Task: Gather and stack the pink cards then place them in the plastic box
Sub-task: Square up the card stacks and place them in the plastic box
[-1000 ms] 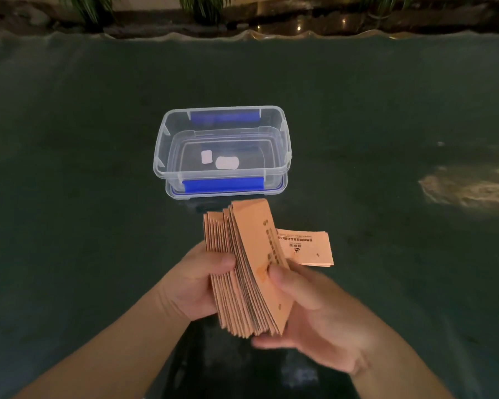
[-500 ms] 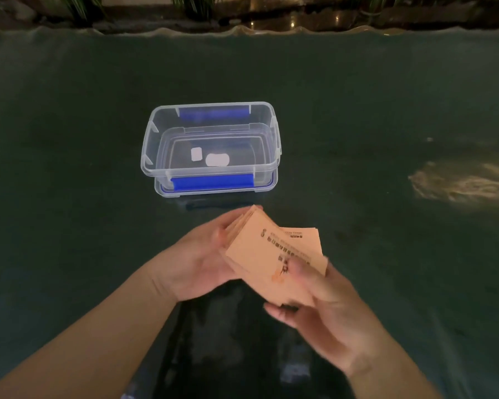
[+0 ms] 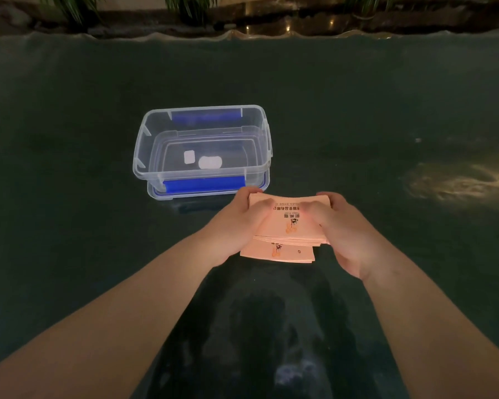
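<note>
**Near the box's right corner, both hands clamp the card stack**

Just near of the clear plastic box (image 3: pixel 162 145), the pink cards (image 3: pixel 288 226) sit as a stack over the dark table (image 3: pixel 69 226). The left hand (image 3: pixel 236 226) grips the stack's left end, the right hand (image 3: pixel 340 228) its right end, thumbs pressed on the top card. A smaller bundle of cards (image 3: pixel 283 253) pokes out beneath, nearer the person. Two white stickers (image 3: pixel 203 160) show on the box's floor, and a blue clip (image 3: pixel 202 184) runs along its near side.
</note>
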A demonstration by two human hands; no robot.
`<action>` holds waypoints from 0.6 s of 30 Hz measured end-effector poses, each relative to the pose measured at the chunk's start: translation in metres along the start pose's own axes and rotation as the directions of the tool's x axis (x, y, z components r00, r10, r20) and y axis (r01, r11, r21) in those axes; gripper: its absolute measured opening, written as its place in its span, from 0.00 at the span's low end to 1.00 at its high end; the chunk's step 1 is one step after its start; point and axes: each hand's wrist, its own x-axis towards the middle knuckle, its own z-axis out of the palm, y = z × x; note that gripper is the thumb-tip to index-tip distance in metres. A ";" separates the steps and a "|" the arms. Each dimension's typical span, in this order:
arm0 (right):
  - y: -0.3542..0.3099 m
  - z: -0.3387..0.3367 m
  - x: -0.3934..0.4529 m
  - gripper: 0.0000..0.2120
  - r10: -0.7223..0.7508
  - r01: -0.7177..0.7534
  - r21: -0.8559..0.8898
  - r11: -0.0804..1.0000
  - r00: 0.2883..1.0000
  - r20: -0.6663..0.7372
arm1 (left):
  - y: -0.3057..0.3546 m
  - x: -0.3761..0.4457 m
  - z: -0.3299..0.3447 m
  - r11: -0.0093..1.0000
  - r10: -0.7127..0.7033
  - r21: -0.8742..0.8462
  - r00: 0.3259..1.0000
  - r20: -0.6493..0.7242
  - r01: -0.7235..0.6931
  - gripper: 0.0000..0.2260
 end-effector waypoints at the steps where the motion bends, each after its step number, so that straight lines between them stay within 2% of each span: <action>1: 0.002 0.001 0.002 0.24 0.001 -0.001 0.003 1.000 1.000 -0.009 | -0.003 0.001 0.003 1.000 0.002 0.020 1.000 -0.028 -0.001 0.16; 4: 0.010 0.007 0.003 0.26 0.023 -0.024 -0.023 0.999 1.000 -0.014 | -0.012 0.003 0.011 0.997 -0.035 0.062 0.994 -0.106 0.042 0.19; 8: 0.022 0.015 0.005 0.31 0.070 -0.071 -0.070 0.995 0.997 -0.017 | -0.028 0.007 0.019 0.991 -0.101 0.074 0.987 -0.123 0.110 0.23; 11: 0.024 0.018 0.006 0.31 0.076 -0.077 -0.076 0.994 0.997 -0.017 | -0.035 0.010 0.020 0.977 -0.079 0.183 0.980 -0.183 0.112 0.25; 13: 0.025 0.019 0.007 0.34 0.094 -0.097 -0.096 0.991 0.995 -0.040 | -0.034 0.011 0.021 0.968 -0.069 0.221 0.973 -0.219 0.119 0.25; 16: 0.026 0.016 0.007 0.36 0.195 -0.198 -0.092 0.976 0.980 -0.043 | -0.032 0.010 0.023 0.968 -0.200 0.104 0.951 -0.235 0.229 0.27; 18: 0.028 0.016 0.007 0.29 0.253 -0.253 -0.054 0.966 0.967 -0.008 | -0.029 0.008 0.022 0.947 -0.322 -0.056 0.929 -0.183 0.318 0.28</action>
